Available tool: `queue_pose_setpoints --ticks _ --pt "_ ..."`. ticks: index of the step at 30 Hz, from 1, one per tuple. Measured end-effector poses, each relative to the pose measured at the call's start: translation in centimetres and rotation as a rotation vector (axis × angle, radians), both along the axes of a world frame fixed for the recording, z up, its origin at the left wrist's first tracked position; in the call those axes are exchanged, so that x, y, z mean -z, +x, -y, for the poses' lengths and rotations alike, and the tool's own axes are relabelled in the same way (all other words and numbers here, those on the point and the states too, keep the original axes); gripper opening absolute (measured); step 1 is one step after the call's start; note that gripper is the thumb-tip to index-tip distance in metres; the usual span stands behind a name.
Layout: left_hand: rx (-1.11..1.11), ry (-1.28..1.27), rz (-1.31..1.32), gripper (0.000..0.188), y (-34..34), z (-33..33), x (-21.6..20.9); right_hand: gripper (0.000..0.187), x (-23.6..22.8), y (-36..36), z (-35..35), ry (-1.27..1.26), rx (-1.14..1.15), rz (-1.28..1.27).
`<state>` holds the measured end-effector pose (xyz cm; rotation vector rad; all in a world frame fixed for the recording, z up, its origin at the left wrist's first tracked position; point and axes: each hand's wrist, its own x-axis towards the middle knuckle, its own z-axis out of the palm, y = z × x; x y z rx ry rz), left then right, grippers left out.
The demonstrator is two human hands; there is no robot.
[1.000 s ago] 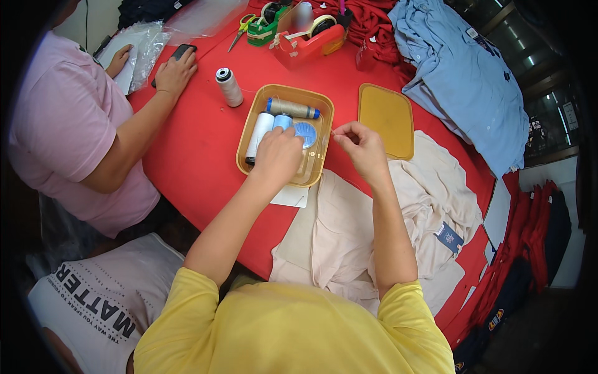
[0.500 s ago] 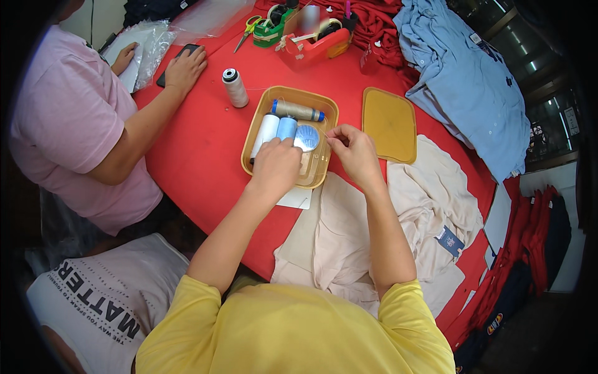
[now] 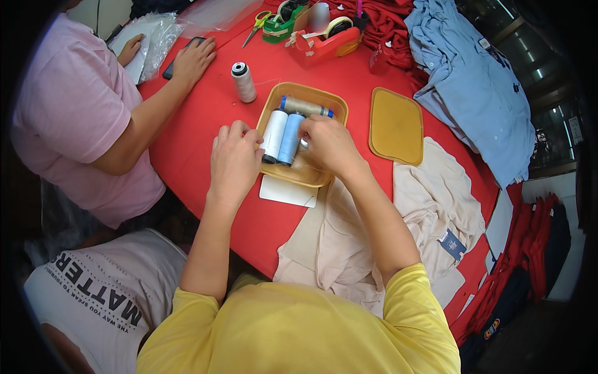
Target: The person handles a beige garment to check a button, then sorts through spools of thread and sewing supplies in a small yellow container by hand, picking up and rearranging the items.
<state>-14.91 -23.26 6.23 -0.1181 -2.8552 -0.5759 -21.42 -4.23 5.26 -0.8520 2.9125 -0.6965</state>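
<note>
Lying between half-curled left grip (image 3: 235, 156), bunched right grip (image 3: 330, 142): white spool (image 3: 273, 134), blue spool (image 3: 290, 138); hold unclear.

the left hand (image 3: 233, 160) curls loosely and the right hand (image 3: 331, 142) bends inward, perhaps pinching.

We're marking the tray (image 3: 304, 177) on the table (image 3: 187, 146): one spool (image 3: 305, 107) is lying crosswise inside at the far end, two more spools (image 3: 291, 138) are lying side by side before it. Another spool (image 3: 243, 87) is standing left of the tray. The lid (image 3: 396, 126) is lying right, a garment (image 3: 427, 196) is spreading before the lid. Farther back, scissors (image 3: 260, 23) are lying left of tape dispensers (image 3: 328, 48).
</note>
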Motion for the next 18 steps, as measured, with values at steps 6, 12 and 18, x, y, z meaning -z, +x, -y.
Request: queue_pose_setpoints --ticks 6,12,18 --pt "0.031 -0.007 0.019 0.030 0.3 -0.5 0.1 0.019 -0.6 -0.3 0.1 0.083 0.114 0.019" --pt "0.219 -0.214 0.089 0.068 -0.6 -1.2 0.4 0.012 -0.1 0.5 -0.5 -0.184 0.275 0.154" --pt "0.329 -0.273 0.186 0.114 -3.5 -2.3 1.4 0.015 0.2 1.3 0.3 -0.242 0.352 0.214"
